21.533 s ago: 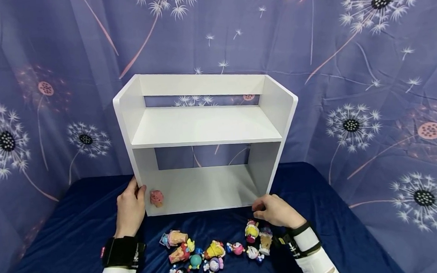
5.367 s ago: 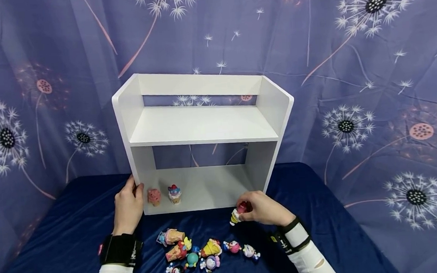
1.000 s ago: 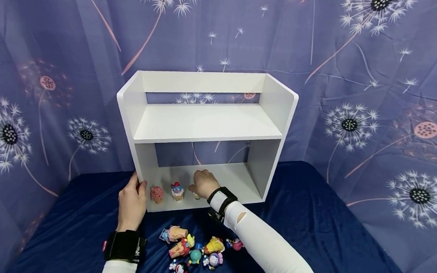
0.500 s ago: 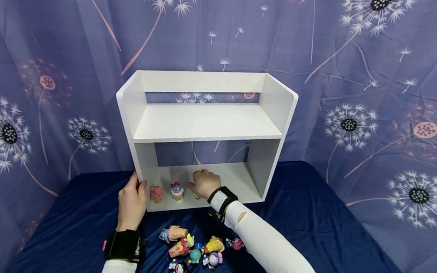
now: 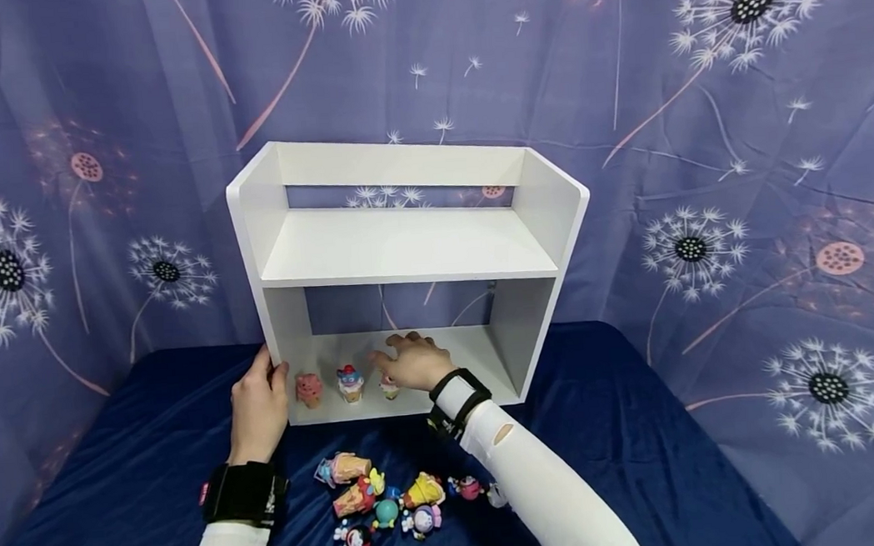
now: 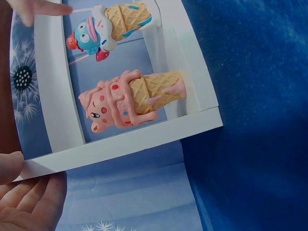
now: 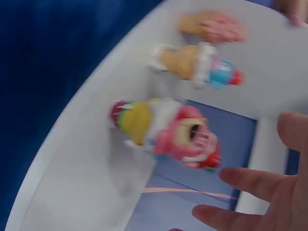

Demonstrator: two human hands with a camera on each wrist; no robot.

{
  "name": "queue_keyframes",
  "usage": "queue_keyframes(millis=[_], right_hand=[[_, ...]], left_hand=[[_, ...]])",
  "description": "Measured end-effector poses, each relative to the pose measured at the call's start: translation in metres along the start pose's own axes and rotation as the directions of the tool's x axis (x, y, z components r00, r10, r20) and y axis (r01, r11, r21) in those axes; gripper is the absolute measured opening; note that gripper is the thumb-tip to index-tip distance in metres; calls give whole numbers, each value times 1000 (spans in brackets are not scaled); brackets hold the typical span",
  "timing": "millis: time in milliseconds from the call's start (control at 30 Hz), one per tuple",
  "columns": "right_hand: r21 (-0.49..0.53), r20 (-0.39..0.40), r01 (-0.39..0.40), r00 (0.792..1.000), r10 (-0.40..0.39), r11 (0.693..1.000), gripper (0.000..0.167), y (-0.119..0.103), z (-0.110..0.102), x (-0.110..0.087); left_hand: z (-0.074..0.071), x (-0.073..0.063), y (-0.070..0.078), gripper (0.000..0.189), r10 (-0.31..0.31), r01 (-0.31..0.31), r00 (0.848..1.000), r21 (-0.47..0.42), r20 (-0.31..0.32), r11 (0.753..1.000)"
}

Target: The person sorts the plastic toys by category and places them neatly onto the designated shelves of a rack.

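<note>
My left hand (image 5: 258, 413) grips the left side panel of a white two-tier shelf (image 5: 410, 276), thumb on one face and fingers on the other. My right hand (image 5: 417, 362) is inside the lower tier with its fingers spread. Just off its fingertips stands an upright figurine (image 7: 166, 132) with a pink head and a yellow lower part. To the left of that one are a blue-faced ice-cream-cone figurine (image 5: 350, 384) and a pink ice-cream-cone figurine (image 6: 130, 100), both upright in a row along the lower tier's front.
Several more figurines lie on the dark blue cloth (image 5: 150, 499) before the shelf, among them a yellow one (image 5: 424, 491) and a red cone one (image 5: 355, 497). My right sleeve (image 5: 551, 483) partly covers a white figurine (image 5: 497, 495). A dandelion-print curtain (image 5: 424, 57) hangs behind.
The blue-faced and pink-headed figurines have come up from the cloth onto the lower tier. In the last half second my right hand has let go of the pink-headed one and drawn slightly away.
</note>
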State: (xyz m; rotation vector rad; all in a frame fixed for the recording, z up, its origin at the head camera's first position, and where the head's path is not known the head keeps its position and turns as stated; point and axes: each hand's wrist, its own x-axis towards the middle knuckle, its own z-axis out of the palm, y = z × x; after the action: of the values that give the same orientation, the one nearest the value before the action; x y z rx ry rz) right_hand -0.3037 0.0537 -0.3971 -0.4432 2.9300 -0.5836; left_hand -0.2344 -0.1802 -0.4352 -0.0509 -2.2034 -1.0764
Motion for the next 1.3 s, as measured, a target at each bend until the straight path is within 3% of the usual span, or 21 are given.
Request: queue_keyframes(millis=[200,433,567,900,1133,1300], right_hand=[[152,-95,88,993,-74,984,60,14,-14,-12],[199,-180,199,970,-164,960,55,31,-12,-34],[226,-211,224,961,-177,948,49,37,-12,-48],[183,-224,251,952,-208,951,40,37,-22,-71],[129,-184,294,945,-268,947,38,37,-24,-84],[46,-125,382,919,-374,923,38,43,-25,-91]], left_hand=[[0,1,-1,28,1,-1,1000,6,2,1000],[1,-1,-2,28,-15,15,1000,9,14,1000],[2,-1,-2,29,-17,17,999,5,36,1000],[1,0,-2,28,0,0,1000,8,6,1000],[0,-1,-3,28,-9,9,1000,14,11,1000],[2,0,-5,27,3,-3,1000,13,-5,1000]])
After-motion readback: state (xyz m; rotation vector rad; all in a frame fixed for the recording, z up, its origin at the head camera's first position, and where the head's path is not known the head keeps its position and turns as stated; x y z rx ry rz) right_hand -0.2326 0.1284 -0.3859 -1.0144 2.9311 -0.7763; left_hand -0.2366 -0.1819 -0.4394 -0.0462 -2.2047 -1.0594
